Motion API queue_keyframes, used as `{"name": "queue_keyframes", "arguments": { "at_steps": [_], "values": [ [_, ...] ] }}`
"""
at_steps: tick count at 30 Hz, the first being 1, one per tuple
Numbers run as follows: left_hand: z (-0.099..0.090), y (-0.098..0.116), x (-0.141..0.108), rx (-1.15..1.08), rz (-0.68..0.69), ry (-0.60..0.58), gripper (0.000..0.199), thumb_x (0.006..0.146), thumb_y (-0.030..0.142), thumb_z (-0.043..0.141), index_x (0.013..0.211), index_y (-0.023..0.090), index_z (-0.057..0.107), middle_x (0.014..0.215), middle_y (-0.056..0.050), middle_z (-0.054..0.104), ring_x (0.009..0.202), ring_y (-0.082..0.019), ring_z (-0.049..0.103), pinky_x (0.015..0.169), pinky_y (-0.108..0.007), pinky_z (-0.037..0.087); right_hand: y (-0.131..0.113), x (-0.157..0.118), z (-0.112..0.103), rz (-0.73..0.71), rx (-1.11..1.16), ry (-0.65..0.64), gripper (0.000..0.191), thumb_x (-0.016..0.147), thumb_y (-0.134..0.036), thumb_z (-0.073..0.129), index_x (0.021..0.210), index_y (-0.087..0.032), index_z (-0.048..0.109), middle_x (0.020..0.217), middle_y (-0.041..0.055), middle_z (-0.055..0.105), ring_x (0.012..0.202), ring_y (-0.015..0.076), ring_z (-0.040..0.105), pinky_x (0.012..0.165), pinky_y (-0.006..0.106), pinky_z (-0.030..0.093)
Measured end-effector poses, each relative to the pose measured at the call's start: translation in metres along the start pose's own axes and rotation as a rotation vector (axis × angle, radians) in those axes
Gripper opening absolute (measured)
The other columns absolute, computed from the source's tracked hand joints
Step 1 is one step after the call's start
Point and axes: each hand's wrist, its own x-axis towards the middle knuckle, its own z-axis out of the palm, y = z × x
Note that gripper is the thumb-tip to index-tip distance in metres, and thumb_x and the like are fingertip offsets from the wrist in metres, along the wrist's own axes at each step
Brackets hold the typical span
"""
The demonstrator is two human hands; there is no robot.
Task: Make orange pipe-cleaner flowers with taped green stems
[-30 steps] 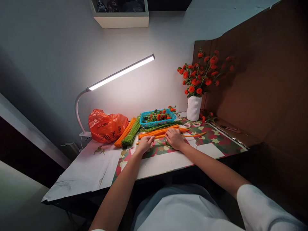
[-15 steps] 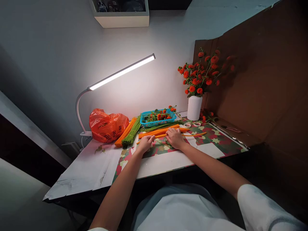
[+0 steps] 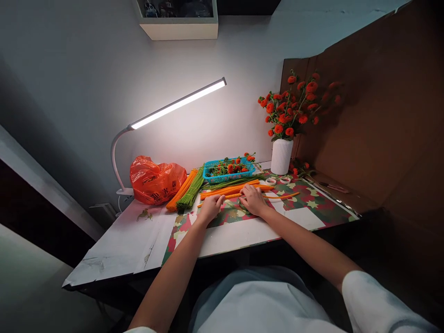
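Note:
My left hand (image 3: 210, 210) is closed, thumb and fingers pinched on a thin orange pipe cleaner (image 3: 289, 196) lying crosswise at the front of the pile. My right hand (image 3: 253, 201) curls over the same pipe cleaner further right, its fingertips partly hidden; one end sticks out past that hand. Just behind both hands lies a loose pile of orange pipe cleaners (image 3: 227, 190). Dark green stems (image 3: 222, 185) stretch behind the pile. Two rolls of tape (image 3: 270, 181) rest to the right of it.
A blue basket (image 3: 208, 178) of orange flowers stands at the back. Left of it are green pipe cleaners (image 3: 189, 196), orange bundles (image 3: 178, 194), an orange plastic bag (image 3: 156, 182) and a lit lamp (image 3: 180, 104). A white vase (image 3: 281, 157) holds flowers; pliers (image 3: 335, 187) lie by the cardboard.
The whole view has shifted slightly to the right. Both hands keep nearly the same place and grip on the pipe cleaner.

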Motion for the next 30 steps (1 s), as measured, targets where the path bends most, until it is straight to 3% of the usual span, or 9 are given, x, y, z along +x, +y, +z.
{"name": "queue_keyframes", "arguments": {
  "at_steps": [5,9,21,30],
  "values": [
    [0.002,0.013,-0.006,0.212,0.031,0.127,0.04,0.09,0.041,0.038,0.06,0.019,0.052,0.057,-0.002,0.053,0.054,-0.015,0.043,0.054,-0.026,0.021,0.002,0.004,0.002,0.007,0.005,0.057,0.01,0.091,-0.024,0.047,0.092,-0.018,0.055,0.099,0.0081,0.057,0.094,0.0221,0.051,0.075,0.032,0.033],
    [0.006,0.02,-0.007,0.309,0.007,0.163,0.037,0.091,0.039,0.039,0.065,0.019,0.056,0.06,-0.005,0.056,0.056,-0.016,0.045,0.053,-0.026,0.018,0.005,0.008,0.003,-0.007,-0.041,0.089,0.011,0.091,-0.02,0.046,0.096,-0.017,0.055,0.102,0.0095,0.056,0.093,0.0223,0.051,0.074,0.032,0.033],
    [0.005,0.016,-0.006,0.238,0.053,0.143,0.037,0.092,0.038,0.037,0.064,0.019,0.053,0.059,-0.004,0.054,0.054,-0.015,0.043,0.054,-0.026,0.02,0.015,0.012,-0.005,-0.14,-0.062,0.071,0.016,0.092,-0.014,0.044,0.092,-0.015,0.06,0.097,0.0085,0.059,0.087,0.0199,0.051,0.073,0.03,0.031],
    [0.006,0.023,-0.008,0.28,0.093,0.09,0.036,0.093,0.034,0.036,0.067,0.018,0.056,0.059,-0.003,0.055,0.055,-0.015,0.045,0.055,-0.026,0.021,0.001,0.01,-0.002,-0.221,-0.106,0.042,0.019,0.092,-0.012,0.043,0.09,-0.015,0.062,0.095,0.0089,0.059,0.088,0.0207,0.05,0.074,0.031,0.032]
  ]
}}
